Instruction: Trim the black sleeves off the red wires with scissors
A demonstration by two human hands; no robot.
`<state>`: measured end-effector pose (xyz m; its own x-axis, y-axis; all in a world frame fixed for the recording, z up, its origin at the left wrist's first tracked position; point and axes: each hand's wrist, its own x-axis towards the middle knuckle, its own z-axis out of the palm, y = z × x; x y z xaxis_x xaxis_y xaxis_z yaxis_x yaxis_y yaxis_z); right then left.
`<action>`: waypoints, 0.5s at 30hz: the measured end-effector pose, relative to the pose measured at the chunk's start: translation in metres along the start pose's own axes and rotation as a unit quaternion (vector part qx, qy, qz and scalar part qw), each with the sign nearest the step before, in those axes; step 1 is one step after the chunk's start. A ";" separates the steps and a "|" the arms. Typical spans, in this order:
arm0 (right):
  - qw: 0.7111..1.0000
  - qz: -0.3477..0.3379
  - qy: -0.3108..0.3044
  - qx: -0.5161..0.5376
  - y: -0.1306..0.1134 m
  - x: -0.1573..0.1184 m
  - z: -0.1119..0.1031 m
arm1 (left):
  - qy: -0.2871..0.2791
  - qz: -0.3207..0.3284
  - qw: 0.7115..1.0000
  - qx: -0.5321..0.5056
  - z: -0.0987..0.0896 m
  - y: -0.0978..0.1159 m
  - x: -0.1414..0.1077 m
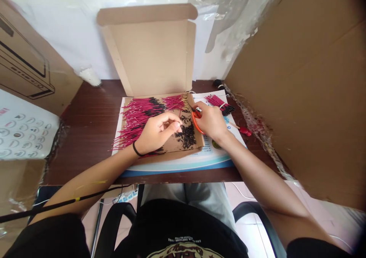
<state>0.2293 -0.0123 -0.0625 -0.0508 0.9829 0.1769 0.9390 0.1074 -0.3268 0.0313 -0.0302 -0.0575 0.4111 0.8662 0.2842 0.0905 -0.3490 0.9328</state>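
My right hand grips a pair of scissors by its orange handles, over the right side of an open cardboard box. My left hand is closed in a pinch above the middle of the box; what its fingertips hold is too small to make out. Beneath and beyond it lie rows of dark red wires with black ends. More red wires with bare, gold-coloured tips rest at the back. Between the hands, small black cut pieces are heaped on the box floor.
The box lid stands upright at the back. A tied bundle of red wires and a red-tipped stick lie to the right. Printed paper lies under the box. Tall cardboard panels flank the brown table.
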 end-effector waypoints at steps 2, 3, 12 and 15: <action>0.998 0.007 -0.012 -0.056 0.003 0.001 -0.006 | -0.012 -0.001 1.000 -0.004 0.001 -0.001 -0.001; 0.997 0.009 -0.019 -0.077 0.003 0.001 -0.008 | -0.013 -0.003 1.000 -0.012 0.002 -0.003 -0.002; 0.996 -0.033 0.038 -0.080 -0.002 -0.007 -0.029 | 0.023 -0.058 0.994 -0.090 0.012 -0.016 0.004; 0.998 -0.045 0.036 -0.017 0.001 -0.008 -0.031 | 0.011 -0.064 0.994 -0.084 0.012 -0.016 0.005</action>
<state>0.2417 -0.0251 -0.0357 -0.1117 0.9563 0.2701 0.9426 0.1880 -0.2759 0.0432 -0.0249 -0.0737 0.3857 0.9080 0.1635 -0.0130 -0.1718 0.9850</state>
